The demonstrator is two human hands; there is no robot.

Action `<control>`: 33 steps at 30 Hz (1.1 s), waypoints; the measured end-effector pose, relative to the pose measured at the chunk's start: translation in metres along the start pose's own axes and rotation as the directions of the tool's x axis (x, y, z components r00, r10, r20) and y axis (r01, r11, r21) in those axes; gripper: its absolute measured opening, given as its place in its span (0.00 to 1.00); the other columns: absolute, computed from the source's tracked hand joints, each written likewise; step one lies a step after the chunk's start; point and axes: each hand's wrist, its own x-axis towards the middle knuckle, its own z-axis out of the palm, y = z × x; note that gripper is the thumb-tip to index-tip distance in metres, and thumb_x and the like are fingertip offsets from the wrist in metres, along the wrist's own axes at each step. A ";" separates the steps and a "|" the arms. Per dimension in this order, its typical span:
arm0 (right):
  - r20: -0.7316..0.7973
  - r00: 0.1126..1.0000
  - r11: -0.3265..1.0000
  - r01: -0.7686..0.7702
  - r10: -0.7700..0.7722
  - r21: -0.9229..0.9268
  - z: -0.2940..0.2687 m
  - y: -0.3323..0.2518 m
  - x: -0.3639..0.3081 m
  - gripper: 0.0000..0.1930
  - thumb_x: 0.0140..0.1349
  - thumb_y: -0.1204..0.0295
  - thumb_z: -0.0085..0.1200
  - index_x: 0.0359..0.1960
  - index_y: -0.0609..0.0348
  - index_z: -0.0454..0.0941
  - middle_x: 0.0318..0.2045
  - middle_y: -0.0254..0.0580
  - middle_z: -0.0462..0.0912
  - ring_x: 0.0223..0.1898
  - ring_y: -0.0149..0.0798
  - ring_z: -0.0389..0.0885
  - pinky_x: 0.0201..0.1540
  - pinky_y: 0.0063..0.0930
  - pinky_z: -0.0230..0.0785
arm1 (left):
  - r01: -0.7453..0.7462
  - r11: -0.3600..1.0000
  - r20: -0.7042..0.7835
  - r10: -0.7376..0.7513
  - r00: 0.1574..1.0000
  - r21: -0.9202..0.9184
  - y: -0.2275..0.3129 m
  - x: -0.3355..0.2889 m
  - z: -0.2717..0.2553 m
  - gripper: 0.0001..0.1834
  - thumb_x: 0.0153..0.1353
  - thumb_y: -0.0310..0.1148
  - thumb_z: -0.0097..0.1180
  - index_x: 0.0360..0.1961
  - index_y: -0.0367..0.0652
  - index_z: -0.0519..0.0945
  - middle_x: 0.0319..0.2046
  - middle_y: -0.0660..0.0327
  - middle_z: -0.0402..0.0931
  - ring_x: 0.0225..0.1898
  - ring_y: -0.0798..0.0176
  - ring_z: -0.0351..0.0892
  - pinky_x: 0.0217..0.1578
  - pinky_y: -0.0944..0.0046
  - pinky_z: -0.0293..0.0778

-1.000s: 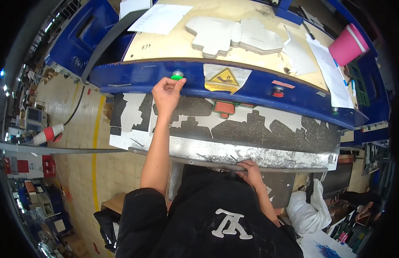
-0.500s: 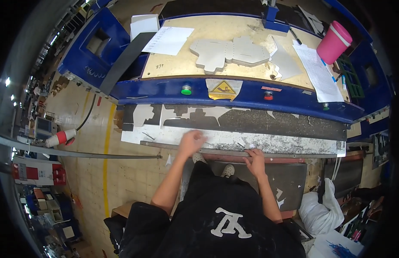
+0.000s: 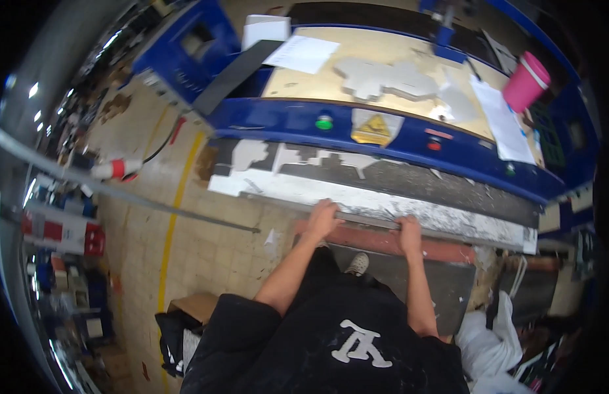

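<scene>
At the front edge of a long, scuffed white board [image 3: 383,201], both my hands rest side by side. My left hand [image 3: 323,219] curls its fingers over the edge, a little left of the middle. To its right, my right hand [image 3: 409,235] grips the same edge, with its fingertips bent over the top. Behind the white surface runs a dark strip [image 3: 462,189]. Pale cut-out scraps lie on its left part, among them a wide jagged scrap [image 3: 308,157] and a rounded scrap [image 3: 249,155].
A blue machine beam [image 3: 285,115] with a green button [image 3: 324,123] and a red button [image 3: 434,143] crosses behind. Above are stacked grey cut pieces [image 3: 383,80], paper sheets [image 3: 303,54] and a pink container [image 3: 526,82]. A metal bar [image 3: 186,213] juts in from the left.
My left hand has come down from above the board onto its front edge. My right hand now curls over that edge. The whole view has shifted and tilted.
</scene>
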 end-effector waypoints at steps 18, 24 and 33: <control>0.026 0.983 0.982 0.177 -0.179 0.067 0.021 0.003 0.018 0.21 0.41 0.76 0.76 0.40 0.61 0.84 0.36 0.56 0.80 0.43 0.62 0.77 0.49 0.54 0.69 | -0.047 0.999 0.001 0.047 0.999 -0.028 -0.041 0.003 0.008 0.21 0.55 0.43 0.76 0.41 0.42 0.82 0.50 0.50 0.77 0.60 0.41 0.76 0.61 0.43 0.70; 0.528 0.849 0.999 -0.017 -0.009 0.044 -0.042 -0.027 0.103 0.11 0.54 0.67 0.76 0.31 0.62 0.91 0.25 0.48 0.90 0.27 0.44 0.91 0.37 0.41 0.83 | 0.219 0.928 0.121 -0.190 0.974 -0.302 -0.023 0.064 -0.037 0.21 0.63 0.50 0.70 0.32 0.42 0.81 0.33 0.52 0.85 0.38 0.43 0.86 0.38 0.44 0.78; 0.073 0.941 0.943 0.326 -0.331 0.066 -0.008 -0.092 0.301 0.50 0.52 0.56 0.76 0.74 0.62 0.64 0.73 0.60 0.65 0.75 0.65 0.61 0.77 0.62 0.51 | 0.502 0.865 0.171 -0.495 0.852 0.004 0.026 0.200 -0.002 0.21 0.53 0.56 0.77 0.29 0.48 0.90 0.30 0.51 0.88 0.36 0.42 0.91 0.39 0.45 0.84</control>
